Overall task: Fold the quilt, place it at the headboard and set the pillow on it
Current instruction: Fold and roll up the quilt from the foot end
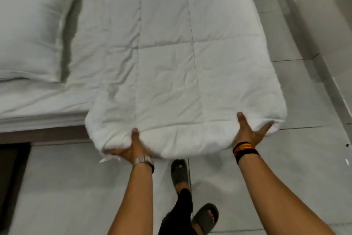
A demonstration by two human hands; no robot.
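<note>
The white quilt lies folded into a long thick strip across the bed, its near end hanging past the bed's edge over the floor. My left hand grips that near end from below at its left part, thumb on top. At the right corner, my right hand holds the same end, thumb up and fingers spread under the fold. A white pillow rests on the bed at the far left, apart from the quilt.
The bed's white sheet shows between pillow and quilt, with a brown bed frame below its edge. Pale glossy floor tiles lie to the right and around my sandalled feet. A dark object stands at the lower left.
</note>
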